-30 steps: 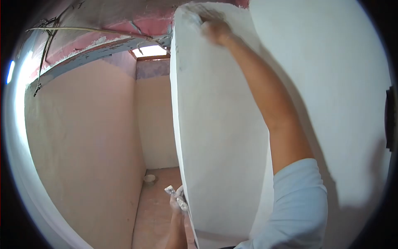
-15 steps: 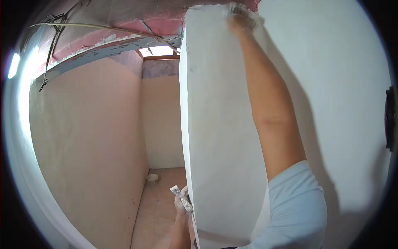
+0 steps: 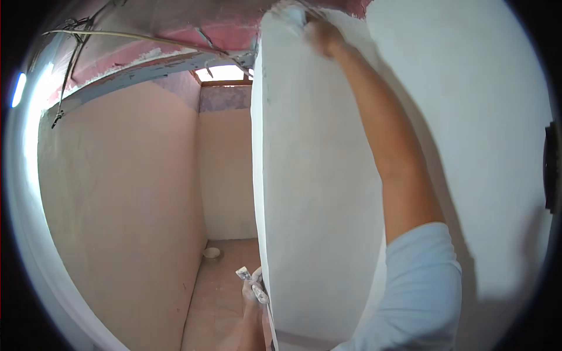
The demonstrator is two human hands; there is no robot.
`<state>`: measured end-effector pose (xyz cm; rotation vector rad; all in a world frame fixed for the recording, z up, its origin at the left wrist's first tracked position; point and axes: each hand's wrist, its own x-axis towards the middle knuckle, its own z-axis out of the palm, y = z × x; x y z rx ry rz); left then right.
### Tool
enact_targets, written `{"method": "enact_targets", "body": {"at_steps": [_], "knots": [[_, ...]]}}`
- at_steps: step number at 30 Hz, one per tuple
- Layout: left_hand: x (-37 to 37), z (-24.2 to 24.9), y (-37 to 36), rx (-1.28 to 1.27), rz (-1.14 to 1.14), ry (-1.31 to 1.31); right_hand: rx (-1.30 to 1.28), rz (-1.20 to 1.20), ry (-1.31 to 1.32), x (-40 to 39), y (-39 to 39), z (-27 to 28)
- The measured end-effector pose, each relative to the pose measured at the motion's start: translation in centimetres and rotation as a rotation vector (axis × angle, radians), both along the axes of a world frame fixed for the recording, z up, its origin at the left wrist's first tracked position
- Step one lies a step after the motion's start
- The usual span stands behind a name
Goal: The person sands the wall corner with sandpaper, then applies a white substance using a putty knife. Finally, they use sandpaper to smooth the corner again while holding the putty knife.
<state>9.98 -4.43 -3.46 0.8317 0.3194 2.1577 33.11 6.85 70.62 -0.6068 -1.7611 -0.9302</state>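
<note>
My right hand (image 3: 324, 38) is raised to the top of the white wall panel (image 3: 322, 158), its fingers closed round a wide scraper (image 3: 291, 16). Motion smears both the hand and the tool, whose pale blade lies against the panel's upper left corner. Low in the view, my left hand (image 3: 250, 289) is wrapped round a small putty knife (image 3: 260, 294) with a white-crusted handle. Its short blade points up and left. White residue coats the fingers, which sit right beside the panel's left edge.
Loose cables (image 3: 82, 35) hang from the pinkish ceiling (image 3: 234, 35) at upper left. Past the panel's edge, a narrow space has a beige wall (image 3: 123, 199), a reddish floor (image 3: 219, 298) and a white bowl (image 3: 212, 253). A dark object (image 3: 550, 168) is on the right wall.
My right hand has swept left along the top of the panel with the scraper, towards its left corner. My left hand keeps its hold on the putty knife, slightly lower in view.
</note>
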Motion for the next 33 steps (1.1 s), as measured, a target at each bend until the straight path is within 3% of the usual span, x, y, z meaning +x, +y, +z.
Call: {"method": "enact_targets", "body": {"at_steps": [2, 4, 5, 6, 8, 9, 10, 12, 15, 16, 18, 19, 21, 22, 23, 24, 27, 28, 29, 32, 33], "knots": [[0.6, -0.8, -0.8, -0.042, 0.035, 0.031, -0.112, 0.217, 0.284, 4.1, 0.7, -2.2], [0.2, 0.3, -0.7, -0.048, 0.081, 0.085, 0.177, 0.407, 0.404, 2.3, 8.1, 2.9], [0.6, 0.2, -0.6, -0.112, 0.124, -0.038, 0.202, 0.252, 0.358, 1.1, 9.1, 3.8], [0.6, 0.5, -0.9, -0.101, 0.104, 0.03, 0.228, 0.096, 0.313, 0.5, 9.0, 4.2], [0.4, 1.1, -1.6, -0.084, 0.084, 0.097, 0.292, 0.391, 0.073, 3.0, 0.9, -4.1], [0.3, 1.3, -1.5, -0.058, 0.061, 0.119, 0.386, 0.568, 0.045, 3.3, 3.8, -2.6], [0.8, 1.7, -1.7, -0.106, 0.095, 0.096, 0.224, 0.456, 0.168, 4.9, 2.4, -3.0], [1.7, 2.6, -2.1, -0.205, 0.159, 0.048, 0.274, 0.203, 0.275, 3.5, 4.4, -0.5], [1.1, 2.1, -1.8, -0.129, 0.117, 0.116, 0.4, -0.072, 0.28, 2.1, 6.9, 1.3], [1.8, 3.1, -2.3, -0.126, 0.118, 0.13, 0.425, 0.195, 0.193, 2.6, 6.6, -0.5], [2.7, 3.8, -2.5, -0.131, 0.132, -0.027, 0.339, 0.47, 0.266, 3.6, 5.7, -1.5], [2.7, 3.5, -2.6, -0.116, 0.135, -0.041, 0.23, 0.476, 0.427, 4.0, 5.4, -1.3], [2.0, 2.5, -2.4, -0.102, 0.129, -0.038, 0.182, 0.036, 0.418, 2.3, 2.8, -2.2], [1.4, 1.9, -2.0, -0.103, 0.121, -0.022, -0.216, 0.199, 0.146, 1.6, -0.4, -2.5], [0.8, 1.3, -1.5, -0.104, 0.113, -0.005, 0.182, 0.061, 0.168, -1.4, 0.0, -3.0], [0.7, 1.4, -1.4, -0.109, 0.105, 0.033, 0.276, 0.195, 0.199, -4.6, 0.0, -4.8], [0.7, 1.8, -1.2, -0.114, 0.096, 0.096, 0.234, 0.293, 0.146, -2.7, -2.3, -8.6], [0.7, 2.1, -1.1, -0.104, 0.095, 0.084, -0.113, 0.262, 0.214, -0.4, -3.5, -7.6], [0.7, 2.0, -1.1, -0.096, 0.094, 0.072, -0.158, 0.219, 0.269, 1.7, -3.5, -6.7], [0.6, 1.7, -1.3, -0.088, 0.082, 0.055, 0.018, 0.148, 0.232, -0.6, -5.0, -7.6], [0.7, 1.6, -1.3, -0.083, 0.075, 0.05, 0.207, 0.138, 0.088, -4.0, -4.0, -7.7]]}}
